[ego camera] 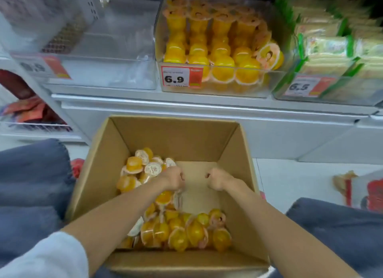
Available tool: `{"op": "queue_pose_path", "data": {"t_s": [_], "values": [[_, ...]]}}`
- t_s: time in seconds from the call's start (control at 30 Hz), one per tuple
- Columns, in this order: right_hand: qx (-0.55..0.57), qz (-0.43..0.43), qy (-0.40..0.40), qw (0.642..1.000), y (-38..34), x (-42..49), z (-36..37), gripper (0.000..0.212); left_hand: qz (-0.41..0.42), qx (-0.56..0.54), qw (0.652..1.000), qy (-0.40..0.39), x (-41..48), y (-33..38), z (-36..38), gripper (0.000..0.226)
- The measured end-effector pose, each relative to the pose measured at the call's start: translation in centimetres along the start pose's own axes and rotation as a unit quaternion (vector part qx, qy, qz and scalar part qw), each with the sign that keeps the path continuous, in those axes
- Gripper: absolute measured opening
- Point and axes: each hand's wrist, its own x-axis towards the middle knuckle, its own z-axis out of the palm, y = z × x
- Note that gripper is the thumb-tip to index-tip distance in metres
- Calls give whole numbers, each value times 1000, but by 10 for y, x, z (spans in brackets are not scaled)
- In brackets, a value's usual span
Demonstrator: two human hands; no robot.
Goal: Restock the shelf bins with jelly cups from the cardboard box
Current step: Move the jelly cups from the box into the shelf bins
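Observation:
An open cardboard box stands on the floor between my knees. Orange jelly cups lie loose along its left side and near edge. Both my hands are down inside it. My left hand has its fingers curled round a few jelly cups that show just under it. My right hand is curled into a fist above the bare box floor, and nothing shows in it. On the shelf above, the clear middle bin holds stacked orange jelly cups behind a 6.9 price tag.
To the left of the middle bin sits a clear bin with nothing visible in it. A bin of green-wrapped packets is on the right. Red packets lie on the floor at the right, and a lower shelf at the left holds more goods.

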Motion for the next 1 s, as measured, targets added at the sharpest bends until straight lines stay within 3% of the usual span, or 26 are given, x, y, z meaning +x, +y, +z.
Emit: {"op": "queue_pose_path", "data": {"t_s": [0.13, 0.3, 0.4, 0.53, 0.8, 1.0], "values": [[-13, 61, -95, 993, 34, 14, 67, 27, -54, -9, 992, -113, 8, -33, 68, 31], [-58, 100, -124, 986, 57, 37, 142, 47, -75, 34, 983, -165, 21, -42, 122, 45], [-27, 104, -87, 990, 84, 68, 197, 39, -69, 107, 981, -147, 27, -38, 140, 54], [23, 138, -48, 989, 69, 41, 171, 47, -54, 153, 981, -105, 33, -33, 149, 34], [6, 134, -36, 990, 70, 42, 166, 59, -87, 46, 993, -69, 37, -44, 142, 25], [70, 165, 42, 983, 54, 37, 144, 48, -103, 18, 994, 11, 30, -41, 135, 22]]}}
